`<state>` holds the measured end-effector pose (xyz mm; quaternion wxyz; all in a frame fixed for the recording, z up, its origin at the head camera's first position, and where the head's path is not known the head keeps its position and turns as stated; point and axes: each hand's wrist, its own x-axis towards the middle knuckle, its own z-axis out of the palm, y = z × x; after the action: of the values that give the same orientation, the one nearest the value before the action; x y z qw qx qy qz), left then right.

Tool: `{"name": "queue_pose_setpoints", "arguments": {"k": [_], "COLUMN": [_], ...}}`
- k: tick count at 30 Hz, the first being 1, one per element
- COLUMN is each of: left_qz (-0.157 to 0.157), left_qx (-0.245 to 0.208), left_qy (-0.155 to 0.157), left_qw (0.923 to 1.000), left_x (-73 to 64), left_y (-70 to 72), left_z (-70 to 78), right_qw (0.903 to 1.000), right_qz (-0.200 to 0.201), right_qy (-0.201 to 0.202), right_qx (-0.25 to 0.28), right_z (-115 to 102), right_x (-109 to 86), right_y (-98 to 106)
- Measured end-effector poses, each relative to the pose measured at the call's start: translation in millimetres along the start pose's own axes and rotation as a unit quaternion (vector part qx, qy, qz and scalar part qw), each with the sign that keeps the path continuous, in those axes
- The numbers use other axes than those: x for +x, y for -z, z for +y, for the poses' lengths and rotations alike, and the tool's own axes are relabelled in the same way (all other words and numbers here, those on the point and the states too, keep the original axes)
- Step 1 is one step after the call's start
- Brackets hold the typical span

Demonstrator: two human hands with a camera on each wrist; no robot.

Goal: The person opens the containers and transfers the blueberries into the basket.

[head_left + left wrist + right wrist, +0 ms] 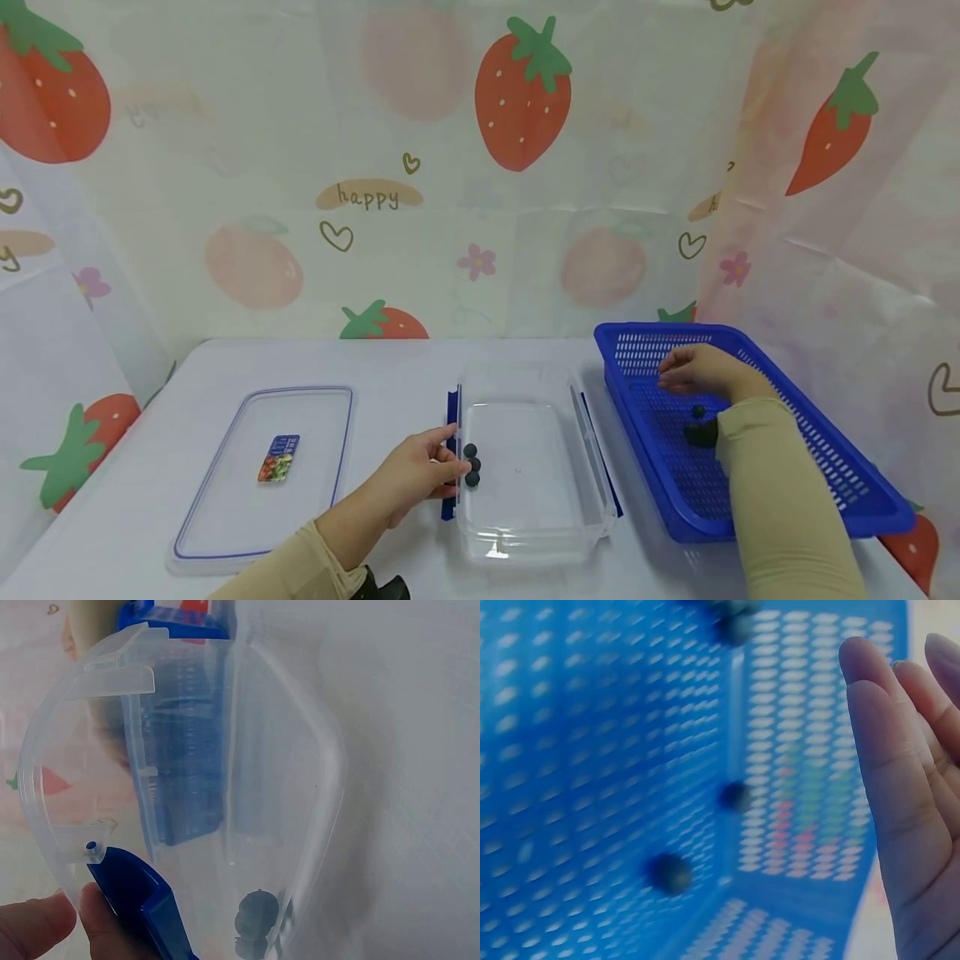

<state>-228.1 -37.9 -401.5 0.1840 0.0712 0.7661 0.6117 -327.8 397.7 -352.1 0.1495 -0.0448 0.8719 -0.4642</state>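
Observation:
My left hand (420, 471) grips the left wall of a clear plastic food container (521, 475), thumb over the rim beside a blue side clasp (161, 907). Inside, along that same wall, lie several small dark balls (472, 478). Over on the right, my right hand (705, 371) hovers above a blue perforated basket (630, 433), with loosely bent fingers and nothing between them. Down in the basket are more of these dark balls (671, 874), some bunched together near the top of the right wrist view.
A clear lid (217, 500) with a blue-edged seal and a printed label (279, 458) lies flat on the left of the white table (397, 375). The basket stands right of the container, near a strawberry-print cloth backdrop (465, 225).

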Motion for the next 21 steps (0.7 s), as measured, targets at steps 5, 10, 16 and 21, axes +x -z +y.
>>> {"name": "queue_pose_setpoints", "arguments": {"k": [5,10,16,21], "left_qz": [0.000,0.000,0.002,0.000], "left_qx": [0.001,0.003,0.006,0.005], "left_qy": [0.000,0.003,0.006,0.002], "left_qw": [1.0000,1.0000,1.0000,1.0000], "left_x": [0.1,0.1,-0.3,-0.7], "left_y": [-0.3,-0.2,-0.3,0.1], "left_z": [-0.1,0.2,0.8,0.7], "right_qw": [0.9989,0.9959,0.9912,0.9882], "right_qz": [0.007,0.008,-0.014,-0.041], "right_qy": [0.032,0.076,0.105,0.118], "right_qx": [-0.035,-0.049,-0.080,-0.089], "right_z": [-25.0,-56.4,-89.0,-105.8], "right_x": [4.5,8.9,19.0,30.3], "right_y": [-4.8,-16.6,-42.3,-68.9]}}
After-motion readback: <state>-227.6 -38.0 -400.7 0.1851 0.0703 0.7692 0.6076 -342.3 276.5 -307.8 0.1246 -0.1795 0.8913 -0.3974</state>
